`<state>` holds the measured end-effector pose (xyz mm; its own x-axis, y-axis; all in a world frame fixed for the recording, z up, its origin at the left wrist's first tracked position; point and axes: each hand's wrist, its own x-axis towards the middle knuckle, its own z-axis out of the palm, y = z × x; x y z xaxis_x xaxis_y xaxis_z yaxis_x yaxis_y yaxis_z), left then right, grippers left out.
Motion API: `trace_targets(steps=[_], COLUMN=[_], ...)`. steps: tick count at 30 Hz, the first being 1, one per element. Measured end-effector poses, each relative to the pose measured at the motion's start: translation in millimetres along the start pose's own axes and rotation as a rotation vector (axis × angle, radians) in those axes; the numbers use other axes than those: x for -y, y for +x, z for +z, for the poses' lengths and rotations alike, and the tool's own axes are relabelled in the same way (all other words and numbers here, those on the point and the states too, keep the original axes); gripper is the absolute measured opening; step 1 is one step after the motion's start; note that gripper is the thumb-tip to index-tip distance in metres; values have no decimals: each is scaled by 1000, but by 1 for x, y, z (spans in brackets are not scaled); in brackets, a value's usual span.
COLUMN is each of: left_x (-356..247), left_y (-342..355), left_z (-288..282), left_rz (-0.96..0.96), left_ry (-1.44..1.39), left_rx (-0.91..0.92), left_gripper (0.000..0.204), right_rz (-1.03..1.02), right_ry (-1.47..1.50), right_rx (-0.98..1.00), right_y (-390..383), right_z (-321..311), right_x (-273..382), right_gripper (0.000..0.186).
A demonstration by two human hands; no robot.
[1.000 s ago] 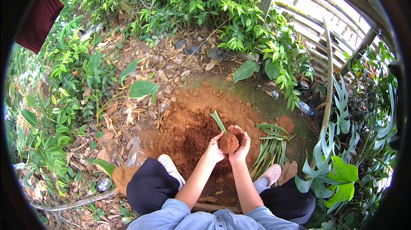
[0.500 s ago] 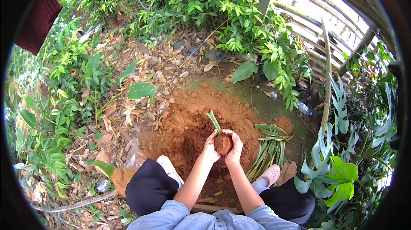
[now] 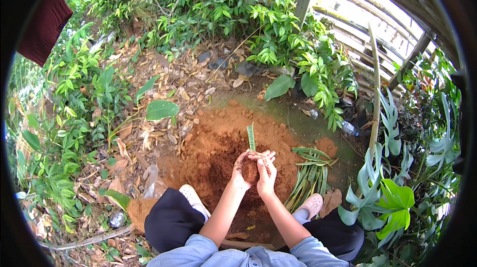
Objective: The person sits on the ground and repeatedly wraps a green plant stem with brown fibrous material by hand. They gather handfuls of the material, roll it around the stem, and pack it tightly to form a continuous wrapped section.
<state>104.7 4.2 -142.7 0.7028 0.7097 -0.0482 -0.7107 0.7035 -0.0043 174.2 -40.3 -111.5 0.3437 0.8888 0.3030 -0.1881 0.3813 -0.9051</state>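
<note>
My left hand (image 3: 240, 171) and my right hand (image 3: 267, 175) are cupped round a ball of reddish-brown soil (image 3: 250, 171), with dirt on the fingers. The fingers of the right hand lie across toward the left over the far side of the ball. From beyond the fingers a short piece of green banded leaf (image 3: 251, 138), like a snake plant's, stands almost upright; its lower end is hidden. Both hands hover over a mound of loose soil (image 3: 218, 140), darker just beneath them.
A pile of long, striped leaves (image 3: 310, 177) lies right of the mound, by a pink clog (image 3: 313, 204). Dry leaves (image 3: 181, 93) and shrubs (image 3: 208, 8) lie beyond. A plastic bottle (image 3: 350, 128), a bamboo fence (image 3: 357, 13) and broad cut leaves (image 3: 370, 200) are at right.
The right hand's fingers have closed over the soil ball, covering more of it. The leaf piece has gone from leaning left to nearly upright.
</note>
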Motion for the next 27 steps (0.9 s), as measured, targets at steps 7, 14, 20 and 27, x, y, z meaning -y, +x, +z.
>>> trace_targets(steps=[7,14,20,27], left_x=[7,2,-18,-17], left_y=[11,23,35,38], left_z=[9,12,7,8], left_rz=[-6,77,74,175], left_ry=[98,109,116,381], left_rx=[119,124,1,-307], left_gripper=[76,44,44,60], right_rz=[-161,-336,-261,-228], right_ry=[-196,-729,-559,-501], right_rx=[134,195,64,108], right_y=[10,42,58,53], right_z=[-6,-21,-37,-35], right_x=[17,23,2,-13], right_gripper=[20,46,51,40])
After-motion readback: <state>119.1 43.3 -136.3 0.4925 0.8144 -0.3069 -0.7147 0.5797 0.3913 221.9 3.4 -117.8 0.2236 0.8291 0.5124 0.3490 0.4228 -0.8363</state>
